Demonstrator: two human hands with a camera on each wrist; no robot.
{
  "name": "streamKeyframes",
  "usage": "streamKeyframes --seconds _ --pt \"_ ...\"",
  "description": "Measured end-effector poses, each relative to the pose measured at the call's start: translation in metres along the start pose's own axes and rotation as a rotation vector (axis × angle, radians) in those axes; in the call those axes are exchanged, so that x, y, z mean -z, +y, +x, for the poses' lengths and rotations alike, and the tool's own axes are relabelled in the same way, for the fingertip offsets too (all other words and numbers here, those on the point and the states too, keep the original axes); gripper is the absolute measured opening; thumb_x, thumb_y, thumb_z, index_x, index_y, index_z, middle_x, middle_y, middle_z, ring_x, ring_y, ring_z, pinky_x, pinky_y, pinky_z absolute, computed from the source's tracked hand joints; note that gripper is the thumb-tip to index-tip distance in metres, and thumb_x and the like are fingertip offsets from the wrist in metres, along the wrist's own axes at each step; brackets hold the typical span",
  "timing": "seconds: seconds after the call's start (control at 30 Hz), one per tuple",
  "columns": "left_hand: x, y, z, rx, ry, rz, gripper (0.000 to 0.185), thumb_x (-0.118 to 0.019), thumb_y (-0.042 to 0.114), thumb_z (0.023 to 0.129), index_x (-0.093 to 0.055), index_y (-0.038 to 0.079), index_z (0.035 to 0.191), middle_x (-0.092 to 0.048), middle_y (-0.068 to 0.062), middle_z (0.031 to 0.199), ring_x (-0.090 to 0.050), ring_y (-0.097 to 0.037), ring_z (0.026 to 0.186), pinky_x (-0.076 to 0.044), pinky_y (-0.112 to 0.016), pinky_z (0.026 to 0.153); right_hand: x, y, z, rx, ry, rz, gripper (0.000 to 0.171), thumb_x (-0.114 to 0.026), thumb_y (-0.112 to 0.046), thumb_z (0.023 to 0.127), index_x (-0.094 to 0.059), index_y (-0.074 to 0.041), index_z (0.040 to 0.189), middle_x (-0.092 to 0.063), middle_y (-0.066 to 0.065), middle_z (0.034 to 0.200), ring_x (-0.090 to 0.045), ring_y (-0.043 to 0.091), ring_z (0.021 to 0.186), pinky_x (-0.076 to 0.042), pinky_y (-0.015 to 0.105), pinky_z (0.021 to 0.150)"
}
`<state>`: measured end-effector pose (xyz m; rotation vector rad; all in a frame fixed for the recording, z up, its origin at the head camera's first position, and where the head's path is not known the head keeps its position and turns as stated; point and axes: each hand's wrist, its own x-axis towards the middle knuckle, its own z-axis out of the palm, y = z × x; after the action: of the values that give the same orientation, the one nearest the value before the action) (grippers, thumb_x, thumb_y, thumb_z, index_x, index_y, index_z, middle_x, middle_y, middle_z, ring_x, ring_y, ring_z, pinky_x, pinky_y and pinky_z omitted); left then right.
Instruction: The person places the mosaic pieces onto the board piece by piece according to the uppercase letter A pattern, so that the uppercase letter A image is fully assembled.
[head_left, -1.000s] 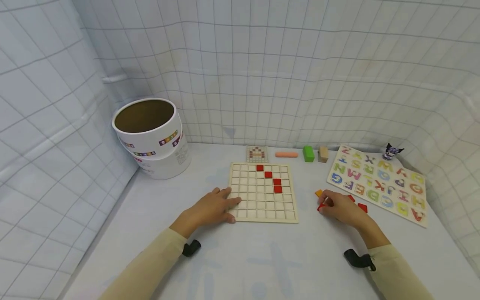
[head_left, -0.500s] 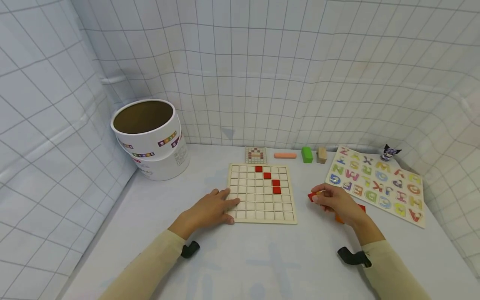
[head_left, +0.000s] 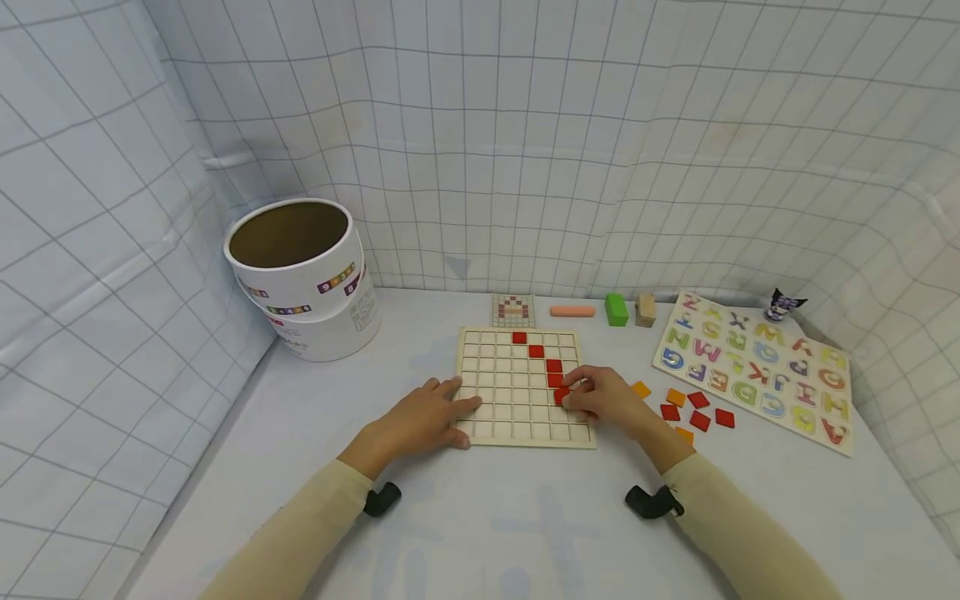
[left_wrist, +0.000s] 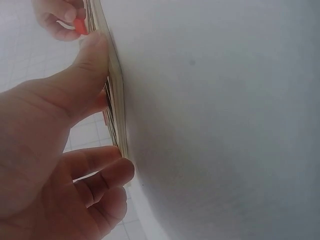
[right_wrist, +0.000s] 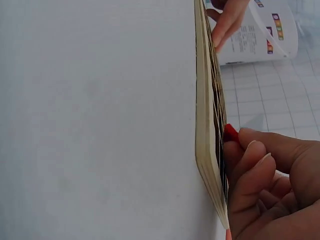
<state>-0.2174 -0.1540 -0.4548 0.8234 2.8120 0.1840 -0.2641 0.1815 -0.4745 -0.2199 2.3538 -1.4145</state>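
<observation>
A wooden grid board (head_left: 502, 417) lies flat on the table, with several red square tiles (head_left: 519, 337) set in its cells in a line slanting down to the right. My left hand (head_left: 420, 419) rests on the board's left edge, fingers fairly straight. Over the board's right side, my right hand (head_left: 603, 402) pinches a red tile (right_wrist: 230, 133) between thumb and fingers. That tile is just below the lowest red one and looks tilted in the right wrist view. Loose red tiles (head_left: 700, 421) and orange tiles (head_left: 677, 397) lie to the right of the board.
Behind the board are a small pattern card (head_left: 513, 311), a pink stick (head_left: 572, 312), a green block (head_left: 617, 309) and a wooden block (head_left: 646, 310). An alphabet board (head_left: 757, 367) with a small figurine (head_left: 783, 305) lies at right. A white bucket (head_left: 315, 325) stands at back left.
My right hand picked up a red tile from the loose ones and carried it left to the board. The left hand has stayed on the board's edge.
</observation>
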Motion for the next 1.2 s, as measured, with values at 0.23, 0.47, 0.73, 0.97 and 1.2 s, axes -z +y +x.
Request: streamKeyframes --seconds 0.23,0.47,0.73,0.97,1.2 --pt "0.001 0.001 0.000 -0.009 0.010 0.001 0.071 -0.071 0.053 0.088 -0.052 0.026 0.151 -0.039 -0.021 0.159 -0.044 -0.042 0.139 -0.039 -0.054 0.110 -0.012 -0.006 0.005 0.034 0.073 -0.205 0.023 -0.074 -0.018 0.091 -0.067 -0.009 0.112 -0.061 0.006 0.080 -0.057 0.019 0.061 -0.046 0.031 0.059" --pt "0.001 0.000 0.001 -0.009 0.002 -0.003 0.073 -0.070 0.053 0.089 -0.050 0.025 0.153 -0.038 -0.021 0.160 -0.042 -0.042 0.141 -0.039 -0.054 0.112 -0.017 -0.011 0.003 0.076 0.095 -0.352 0.019 -0.072 -0.014 0.093 -0.067 -0.008 0.110 -0.060 0.003 0.081 -0.056 0.017 0.067 -0.046 0.030 0.060" --pt "-0.002 -0.002 0.001 -0.014 -0.005 -0.013 0.073 -0.069 0.054 0.089 -0.049 0.025 0.154 -0.036 -0.022 0.161 -0.040 -0.042 0.142 -0.038 -0.053 0.112 -0.017 -0.015 -0.001 0.083 0.103 -0.405 0.020 -0.074 -0.014 0.092 -0.069 -0.010 0.110 -0.061 0.003 0.083 -0.055 0.017 0.071 -0.045 0.029 0.061" --pt "-0.001 -0.002 0.003 -0.028 -0.004 -0.002 0.073 -0.069 0.054 0.090 -0.048 0.025 0.154 -0.036 -0.022 0.161 -0.041 -0.042 0.140 -0.040 -0.053 0.111 0.020 -0.003 -0.027 0.084 0.097 -0.298 0.029 -0.071 -0.019 0.095 -0.067 -0.008 0.122 -0.061 0.006 0.091 -0.058 0.021 0.071 -0.049 0.032 0.062" --pt "0.000 0.000 0.003 -0.009 -0.011 -0.015 0.073 -0.071 0.052 0.089 -0.050 0.025 0.153 -0.036 -0.022 0.161 -0.041 -0.042 0.141 -0.039 -0.053 0.112 0.086 0.026 -0.064 0.058 0.120 -0.228 0.041 -0.070 -0.023 0.098 -0.061 -0.004 0.133 -0.061 0.013 0.109 -0.062 0.028 0.078 -0.052 0.031 0.062"
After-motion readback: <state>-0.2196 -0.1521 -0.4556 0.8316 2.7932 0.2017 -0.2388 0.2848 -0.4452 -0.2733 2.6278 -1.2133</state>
